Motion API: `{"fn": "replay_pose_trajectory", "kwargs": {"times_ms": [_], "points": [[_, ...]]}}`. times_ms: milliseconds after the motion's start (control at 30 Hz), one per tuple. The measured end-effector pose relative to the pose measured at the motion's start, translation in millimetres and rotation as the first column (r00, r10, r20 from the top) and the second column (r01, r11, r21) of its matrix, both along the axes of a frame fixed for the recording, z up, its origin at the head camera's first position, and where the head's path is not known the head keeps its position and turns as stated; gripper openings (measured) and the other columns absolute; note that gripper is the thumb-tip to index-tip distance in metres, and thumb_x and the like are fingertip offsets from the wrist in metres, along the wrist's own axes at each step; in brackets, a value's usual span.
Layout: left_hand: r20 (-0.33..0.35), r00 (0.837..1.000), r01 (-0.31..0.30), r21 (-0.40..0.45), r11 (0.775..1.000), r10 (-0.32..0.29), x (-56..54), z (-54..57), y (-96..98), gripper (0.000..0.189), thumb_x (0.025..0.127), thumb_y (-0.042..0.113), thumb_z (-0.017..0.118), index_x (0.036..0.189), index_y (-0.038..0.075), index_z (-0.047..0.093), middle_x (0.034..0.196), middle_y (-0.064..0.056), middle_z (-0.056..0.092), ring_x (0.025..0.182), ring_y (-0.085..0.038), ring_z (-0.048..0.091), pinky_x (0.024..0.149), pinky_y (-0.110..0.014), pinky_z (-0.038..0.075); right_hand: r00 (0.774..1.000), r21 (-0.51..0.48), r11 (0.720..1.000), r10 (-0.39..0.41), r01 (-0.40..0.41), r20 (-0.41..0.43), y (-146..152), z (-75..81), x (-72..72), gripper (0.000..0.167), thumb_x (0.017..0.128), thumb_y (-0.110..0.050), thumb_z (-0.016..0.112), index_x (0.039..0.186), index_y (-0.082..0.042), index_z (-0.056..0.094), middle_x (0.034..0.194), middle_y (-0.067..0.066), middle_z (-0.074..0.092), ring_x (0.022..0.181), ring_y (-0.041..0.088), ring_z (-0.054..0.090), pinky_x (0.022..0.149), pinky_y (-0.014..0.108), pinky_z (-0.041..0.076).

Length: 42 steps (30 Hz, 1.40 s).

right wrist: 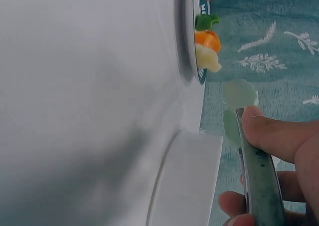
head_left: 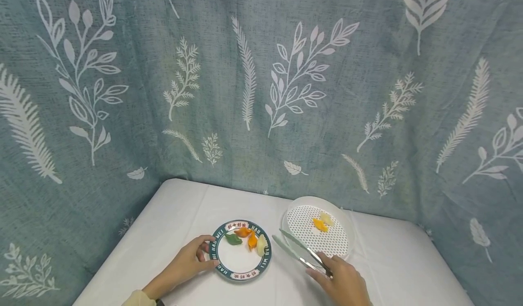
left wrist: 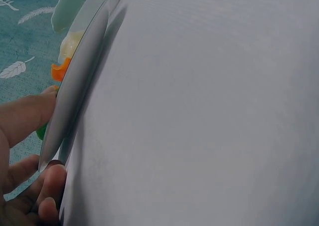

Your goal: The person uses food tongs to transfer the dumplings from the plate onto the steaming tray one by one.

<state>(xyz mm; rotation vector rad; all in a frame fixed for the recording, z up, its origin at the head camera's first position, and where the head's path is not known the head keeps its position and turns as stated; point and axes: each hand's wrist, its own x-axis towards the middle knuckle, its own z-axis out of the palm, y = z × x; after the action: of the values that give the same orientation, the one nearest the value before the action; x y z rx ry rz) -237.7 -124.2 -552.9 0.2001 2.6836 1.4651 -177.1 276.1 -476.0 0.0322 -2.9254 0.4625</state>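
Observation:
My left hand [head_left: 189,259] holds a round plate [head_left: 224,271] with a green lettered rim at its left edge, thumb on the rim and fingers at and under it; in the left wrist view the plate [left wrist: 75,94] appears edge-on. On the plate lie a green piece [head_left: 233,239], two orange pieces [head_left: 243,232] and a pale yellow piece [head_left: 261,245], all small and dumpling-shaped. My right hand [head_left: 344,279] grips tongs [head_left: 296,240] with pale green tips. The tips are spread apart with nothing between them, between the plate and a white round strainer basket [head_left: 350,229].
Inside the basket, an orange-yellow piece [head_left: 320,224] and a pale piece [head_left: 326,219] lie on the perforated bottom. A white cloth covers the table [head_left: 184,206]. Behind and at the sides hangs a blue-green leaf-patterned curtain [head_left: 229,160].

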Motion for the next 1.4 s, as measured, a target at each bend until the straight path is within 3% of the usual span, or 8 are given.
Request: {"fn": "replay_pose_trajectory", "kwargs": {"times_ms": [233,433,767,1400], "points": [[0.003,1.000,-0.006,0.000,1.000,0.006,0.7,0.1,-1.1,0.074,0.075,0.034,0.093,0.137,0.014,0.060,0.100,0.003,0.057,0.079,-0.015,0.052,0.063,-0.027,0.045,0.999,-0.018,1.000,0.012,-0.012,0.046,-15.8,-4.5,5.2,0.060,0.080,-0.059,0.081,0.123,-0.018,0.075,0.071,-0.007,0.046,0.062,0.012,0.043,0.055,0.033,0.036],[0.009,1.000,-0.005,0.006,1.000,0.005,1.0,0.8,-1.4,0.074,0.075,0.034,0.092,0.138,0.013,0.060,0.100,0.002,0.057,0.079,-0.016,0.052,0.063,-0.027,0.045,0.998,-0.013,0.999,0.035,-0.035,0.042,-24.0,-9.4,8.6,0.050,0.080,-0.057,0.081,0.116,-0.023,0.075,0.069,-0.007,0.044,0.059,0.012,0.041,0.054,0.032,0.035],[0.009,1.000,-0.006,-0.003,1.000,0.006,0.7,-0.9,-1.3,0.074,0.075,0.035,0.092,0.138,0.013,0.059,0.100,0.002,0.058,0.079,-0.015,0.053,0.063,-0.027,0.046,0.996,0.022,0.996,0.081,-0.082,0.049,-35.1,-13.4,8.4,0.063,0.082,-0.064,0.075,0.121,-0.015,0.075,0.069,-0.007,0.044,0.059,0.011,0.040,0.052,0.032,0.034],[0.003,1.000,-0.016,-0.019,1.000,0.016,1.7,0.7,1.4,0.072,0.075,0.035,0.092,0.137,0.015,0.061,0.101,0.004,0.058,0.078,-0.015,0.052,0.062,-0.027,0.045,0.997,0.061,0.996,0.058,-0.061,0.044,-48.6,-14.5,1.7,0.057,0.082,-0.053,0.081,0.120,-0.012,0.077,0.069,-0.007,0.042,0.058,0.011,0.038,0.053,0.030,0.033]]}}
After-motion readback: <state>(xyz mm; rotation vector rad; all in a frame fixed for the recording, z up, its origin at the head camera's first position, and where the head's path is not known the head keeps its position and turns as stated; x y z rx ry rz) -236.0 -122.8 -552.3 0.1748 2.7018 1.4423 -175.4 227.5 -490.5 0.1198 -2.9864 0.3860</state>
